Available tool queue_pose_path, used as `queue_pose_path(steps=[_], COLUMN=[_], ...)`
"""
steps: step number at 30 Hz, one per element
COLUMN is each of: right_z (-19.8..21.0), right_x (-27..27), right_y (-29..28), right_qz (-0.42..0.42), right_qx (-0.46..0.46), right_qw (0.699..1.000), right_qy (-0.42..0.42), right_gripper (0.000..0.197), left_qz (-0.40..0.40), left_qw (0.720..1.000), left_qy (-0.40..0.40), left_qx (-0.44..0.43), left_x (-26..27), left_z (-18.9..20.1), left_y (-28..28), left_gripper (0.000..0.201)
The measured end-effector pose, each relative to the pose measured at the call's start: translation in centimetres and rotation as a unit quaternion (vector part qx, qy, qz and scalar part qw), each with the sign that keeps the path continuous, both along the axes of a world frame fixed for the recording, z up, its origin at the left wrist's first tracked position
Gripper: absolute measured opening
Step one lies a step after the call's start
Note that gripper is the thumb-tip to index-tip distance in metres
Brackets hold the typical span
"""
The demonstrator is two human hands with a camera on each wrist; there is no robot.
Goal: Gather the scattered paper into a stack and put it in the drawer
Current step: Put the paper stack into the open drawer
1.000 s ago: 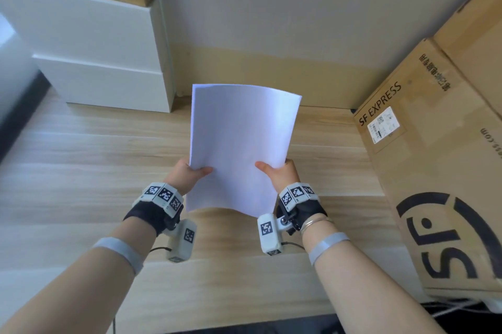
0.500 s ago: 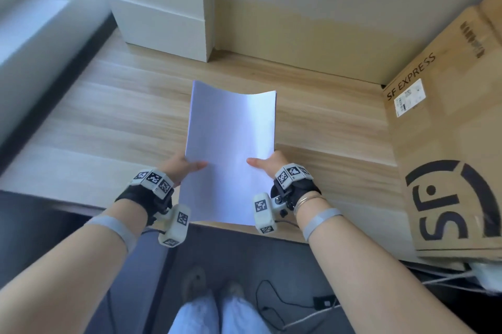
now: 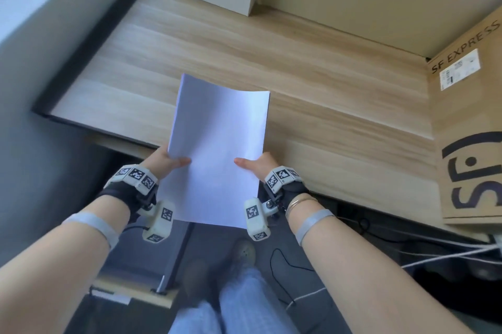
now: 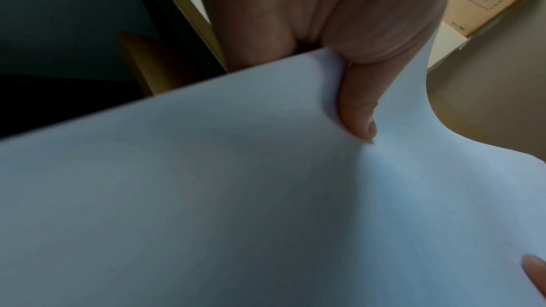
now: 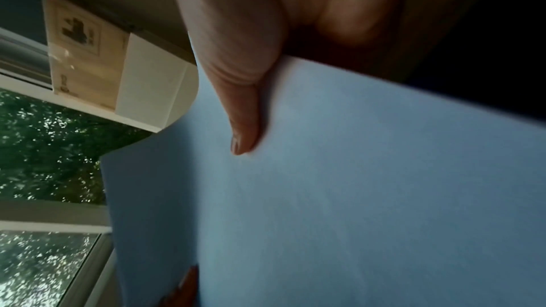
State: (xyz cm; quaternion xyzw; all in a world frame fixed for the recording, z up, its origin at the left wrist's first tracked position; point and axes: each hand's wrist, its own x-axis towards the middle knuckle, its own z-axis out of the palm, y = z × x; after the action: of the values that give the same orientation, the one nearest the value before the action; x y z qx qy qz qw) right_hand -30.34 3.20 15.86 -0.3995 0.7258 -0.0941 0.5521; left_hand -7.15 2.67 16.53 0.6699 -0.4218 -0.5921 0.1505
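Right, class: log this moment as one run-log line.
stage: carrying | paper stack: gathered, held above desk edge | left hand: thumb-on-top grip | right hand: same | drawer: not in view

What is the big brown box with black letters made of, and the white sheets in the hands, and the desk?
The big brown box looks like matte cardboard: dull tan, printed letters, stuck-on label. The white sheets look like thin plain paper, since they curve where held. The desk shows pale wood grain stripes with a smooth finish; whether solid wood or a printed laminate, I cannot tell.
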Motion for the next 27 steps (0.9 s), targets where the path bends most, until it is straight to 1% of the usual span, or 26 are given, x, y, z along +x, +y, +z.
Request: queue_pose_path(steps=[2, 5, 7, 9, 13, 16, 18, 20, 23, 27], right_z=[-0.5, -1.0, -1.2, -1.2, -2.8, -5.9, -8.3, -9.5, -10.9, -14.5], right_x=[1.8, 4.4, 6.2, 8.1, 12.0, 14.8, 16.3, 17.5, 18.6, 19.2], right_y=[1.4, 3.1, 4.2, 5.1, 7.1, 8.5, 9.4, 10.2, 10.8, 10.8], right_qz=[-0.004, -0.025, -0.029, -0.014, 0.027, 0.063, 0.073, 0.082, 0.074, 0.027], right_qx=[-0.011, -0.035, -0.025, -0.013, 0.014, 0.034, 0.058, 0.079, 0.103, 0.103], right_qw=[1.0, 0.997, 0.993, 0.992, 0.991, 0.992, 0.99, 0.988, 0.985, 0.989], right_qy=[-0.018, -0.071, -0.108, -0.126, -0.129, -0.104, -0.105, -0.109, -0.117, -0.099], right_gripper=[0.056, 0.045, 0.038, 0.036, 0.035, 0.036, 0.039, 0.037, 0.034, 0.025], left_qz=[0.005, 0.008, 0.013, 0.023, 0.039, 0.047, 0.055, 0.056, 0.047, 0.023], left_qw=[1.0, 1.0, 0.999, 0.999, 0.998, 0.996, 0.994, 0.992, 0.988, 0.985], left_qy=[0.005, 0.005, 0.009, 0.01, 0.004, -0.008, -0.017, -0.027, -0.045, -0.072], left_qx=[0.007, 0.022, 0.035, 0.04, 0.055, 0.072, 0.09, 0.114, 0.137, 0.153], left_x=[2.5, 6.5, 8.6, 10.3, 14.0, 16.8, 18.3, 19.5, 20.6, 21.4], left_z=[-0.4, -1.6, -1.7, -1.6, -2.9, -4.6, -5.8, -7.3, -9.4, -12.4], left_y=[1.4, 3.2, 4.5, 5.8, 8.5, 10.1, 10.9, 11.5, 11.9, 11.1], left_gripper=[0.036, 0.029, 0.031, 0.033, 0.033, 0.035, 0.037, 0.039, 0.04, 0.04])
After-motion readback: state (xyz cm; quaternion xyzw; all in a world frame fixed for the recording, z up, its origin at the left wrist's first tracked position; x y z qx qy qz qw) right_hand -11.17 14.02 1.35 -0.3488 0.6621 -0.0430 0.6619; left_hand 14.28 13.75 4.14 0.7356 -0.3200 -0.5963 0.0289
